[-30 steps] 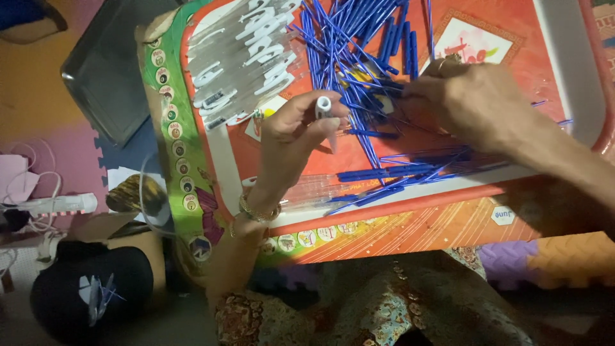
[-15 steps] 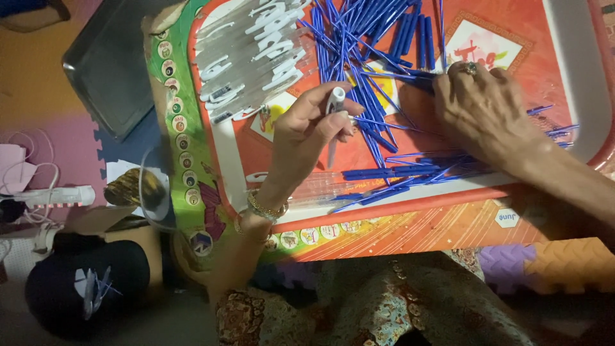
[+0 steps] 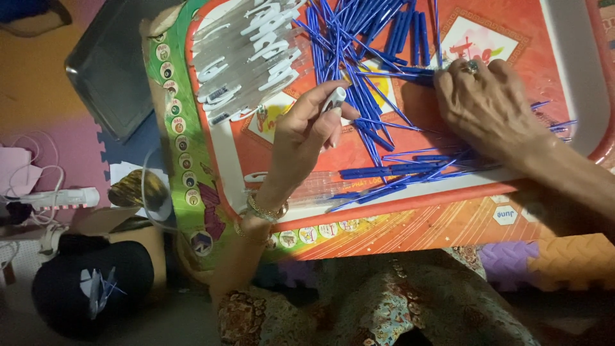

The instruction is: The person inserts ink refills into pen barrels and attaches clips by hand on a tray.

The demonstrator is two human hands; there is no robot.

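Slid farther up the red tray (image 3: 576, 77) since the earlier frame: right hand (image 3: 490, 106), spread flat, fingertips on loose blue pen refills (image 3: 359, 96). Pinched in left hand (image 3: 307, 131): clear pen barrel (image 3: 333, 99), tip upward, above the tray's middle, beside a stack of clear barrels (image 3: 246, 57).

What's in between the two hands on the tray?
In the head view, thin blue pen refills lie scattered on the red tray between the left hand, which holds a clear pen barrel, and the right hand.
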